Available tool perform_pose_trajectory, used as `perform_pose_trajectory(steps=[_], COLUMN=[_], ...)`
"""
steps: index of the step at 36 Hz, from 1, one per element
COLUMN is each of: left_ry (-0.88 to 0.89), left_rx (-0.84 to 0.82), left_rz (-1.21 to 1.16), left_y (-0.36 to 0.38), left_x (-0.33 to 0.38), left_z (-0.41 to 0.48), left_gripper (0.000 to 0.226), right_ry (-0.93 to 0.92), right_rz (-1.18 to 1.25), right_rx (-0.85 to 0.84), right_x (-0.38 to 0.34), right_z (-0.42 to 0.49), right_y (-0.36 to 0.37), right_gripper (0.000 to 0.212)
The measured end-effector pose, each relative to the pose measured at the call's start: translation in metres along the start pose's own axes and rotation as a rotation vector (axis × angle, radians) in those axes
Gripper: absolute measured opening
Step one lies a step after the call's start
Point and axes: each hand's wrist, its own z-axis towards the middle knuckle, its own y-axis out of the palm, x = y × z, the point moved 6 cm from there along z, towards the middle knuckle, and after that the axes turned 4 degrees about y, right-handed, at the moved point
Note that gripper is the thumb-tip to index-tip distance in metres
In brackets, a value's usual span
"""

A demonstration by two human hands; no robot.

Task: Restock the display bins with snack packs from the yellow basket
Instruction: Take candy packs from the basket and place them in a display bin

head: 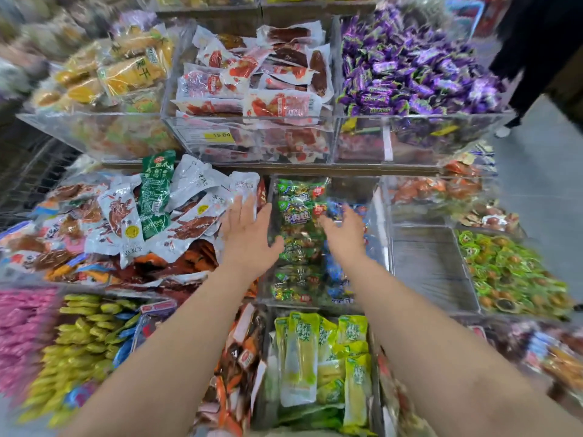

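Left hand (249,234): fingers straight, spread, beside the clear plastic bin (353,187).
Right hand (344,234): blurred over shiny green snack packs (296,216); grip unclear.

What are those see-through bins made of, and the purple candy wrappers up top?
The bins look like clear rigid plastic, perhaps acrylic: goods show through their glossy walls. The purple candy wrappers look like thin glossy film or foil: crinkled, catching light.

Shiny purple foil candies (419,67) are showing pale lettering. Flat white plastic packs (252,77) are carrying red prints. A tall dark green pouch (156,190) is contrasting with silver-white packs with brown pictures (189,200). Clear packs with green-and-red labels (296,216) are glinting. Lime-green pouches (315,357) are showing white panels.
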Motion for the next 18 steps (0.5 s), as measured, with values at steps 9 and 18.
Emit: perform_pose_trajectory(steps=[9, 18], left_ry=[0.032, -0.034], left_rx=[-0.186, -0.852], left_rz=[-0.517, -0.638], left_y=[0.027, 0.135], left_x=[0.071, 0.098], left_z=[-0.072, -0.197], left_gripper=[0.011, 0.016], right_ry=[0.103, 0.476], right_rz=[0.295, 0.361], right_rx=[0.026, 0.269], right_x=[0.059, 0.205], right_z=[-0.065, -0.213], right_y=[-0.052, -0.086], right_gripper=[0.015, 0.018])
